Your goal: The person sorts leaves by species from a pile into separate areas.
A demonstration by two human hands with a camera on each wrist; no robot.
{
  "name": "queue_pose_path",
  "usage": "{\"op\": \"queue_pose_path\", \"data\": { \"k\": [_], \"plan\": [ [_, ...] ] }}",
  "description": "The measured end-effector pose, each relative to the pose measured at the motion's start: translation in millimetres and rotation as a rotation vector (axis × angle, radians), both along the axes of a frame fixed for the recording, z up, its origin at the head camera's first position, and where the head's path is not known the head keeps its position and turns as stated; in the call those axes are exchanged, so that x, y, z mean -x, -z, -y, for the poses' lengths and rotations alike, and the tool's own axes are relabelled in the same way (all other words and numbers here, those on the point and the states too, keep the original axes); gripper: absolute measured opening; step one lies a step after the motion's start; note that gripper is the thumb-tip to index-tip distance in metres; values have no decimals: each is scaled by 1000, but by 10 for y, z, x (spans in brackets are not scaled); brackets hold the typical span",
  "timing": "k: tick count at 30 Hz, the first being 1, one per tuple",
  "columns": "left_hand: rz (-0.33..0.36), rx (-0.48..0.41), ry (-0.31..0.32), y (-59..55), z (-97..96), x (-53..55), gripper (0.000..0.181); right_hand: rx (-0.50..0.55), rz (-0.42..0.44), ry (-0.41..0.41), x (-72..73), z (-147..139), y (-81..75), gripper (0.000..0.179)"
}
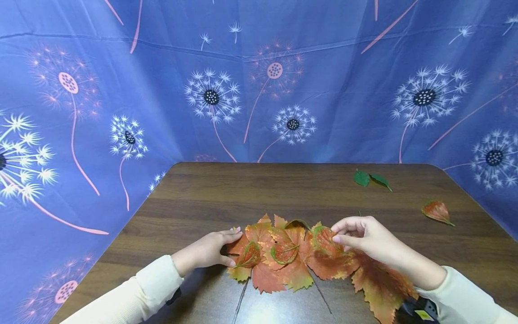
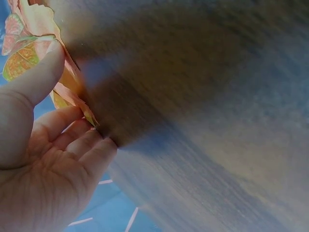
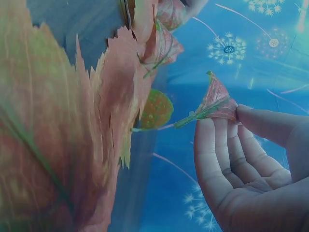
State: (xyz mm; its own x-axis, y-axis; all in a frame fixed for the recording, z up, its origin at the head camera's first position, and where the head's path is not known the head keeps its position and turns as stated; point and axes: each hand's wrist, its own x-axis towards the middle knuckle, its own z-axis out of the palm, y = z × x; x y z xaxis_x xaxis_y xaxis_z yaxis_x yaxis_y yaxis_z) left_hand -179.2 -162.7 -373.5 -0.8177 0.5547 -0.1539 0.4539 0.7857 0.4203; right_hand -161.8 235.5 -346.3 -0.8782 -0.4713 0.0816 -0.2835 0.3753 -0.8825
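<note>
A cluster of orange artificial maple leaves point(image 1: 297, 270) lies across the front of the table, with smaller red-green leaves on top. At its left end, my left hand point(image 1: 208, 249) rests with thumb and fingers spread along the edge. Its thumb tip touches a small red-green leaf point(image 2: 21, 60) in the left wrist view. My right hand point(image 1: 374, 238) pinches another small red-green leaf point(image 3: 217, 102) by its edge, between thumb and fingers, over the cluster's right part. A third small leaf point(image 1: 284, 252) lies mid-cluster.
Two green leaves point(image 1: 361, 178) lie at the back right of the brown wooden table point(image 1: 259, 189). One loose red-green leaf point(image 1: 437, 211) sits near the right edge. A blue dandelion-print cloth point(image 1: 344, 90) hangs behind the table. Thin dark lines run down the tabletop in front of the cluster.
</note>
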Motion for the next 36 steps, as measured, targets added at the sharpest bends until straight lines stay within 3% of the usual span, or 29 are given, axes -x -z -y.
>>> {"op": "queue_pose_path", "data": {
  "k": [24,36],
  "plan": [
    [-17,6,7,8,21,1,79,8,58,135,126,-155,-87,32],
    [-8,-3,-3,7,19,-2,78,-52,78,226,145,-278,-159,39]
  ]
}}
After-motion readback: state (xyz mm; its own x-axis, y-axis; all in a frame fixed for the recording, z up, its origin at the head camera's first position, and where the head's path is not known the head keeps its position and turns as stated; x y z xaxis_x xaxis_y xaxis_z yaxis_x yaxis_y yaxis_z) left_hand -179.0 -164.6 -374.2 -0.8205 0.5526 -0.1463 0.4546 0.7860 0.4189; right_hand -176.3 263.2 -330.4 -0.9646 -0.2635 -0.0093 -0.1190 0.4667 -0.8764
